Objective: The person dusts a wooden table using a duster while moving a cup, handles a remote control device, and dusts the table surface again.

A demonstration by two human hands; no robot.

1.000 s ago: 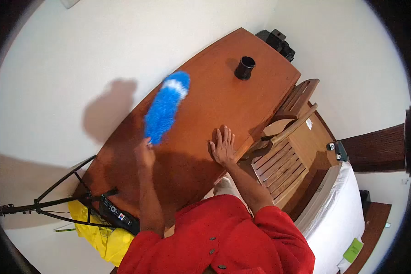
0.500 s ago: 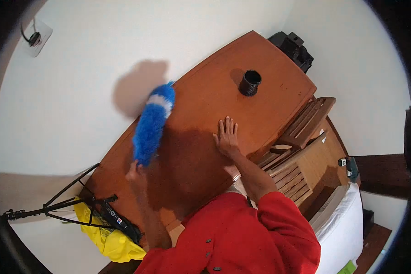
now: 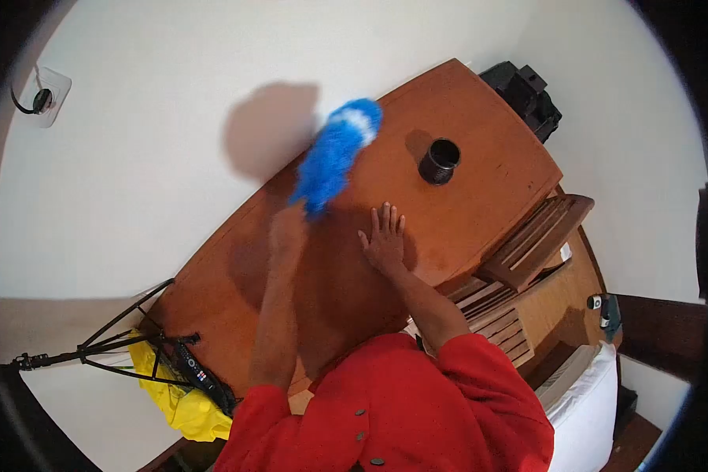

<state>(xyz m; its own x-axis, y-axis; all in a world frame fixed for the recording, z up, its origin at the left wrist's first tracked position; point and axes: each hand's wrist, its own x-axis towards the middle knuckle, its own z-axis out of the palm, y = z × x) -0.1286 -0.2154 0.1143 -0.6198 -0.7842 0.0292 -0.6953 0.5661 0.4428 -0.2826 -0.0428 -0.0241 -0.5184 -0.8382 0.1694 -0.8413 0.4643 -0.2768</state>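
Observation:
A fluffy blue duster with a white band near its tip slants over the back edge of the brown wooden table. My left hand is closed round its lower end; the fingers are slightly blurred. Whether the duster touches the tabletop or the wall I cannot tell. My right hand lies flat on the table, fingers spread, holding nothing. Beyond it, to the upper right, a black cylindrical cup stands upright.
At the lower left are a black tripod, a remote control and a yellow bag. A wooden chair is against the right edge. Black equipment sits behind the table's far corner. A wall socket holds a plug.
Since half a second ago, the duster and my left hand have moved up and to the right along the table's back edge. My right hand remains flat on the table. The view has shifted slightly.

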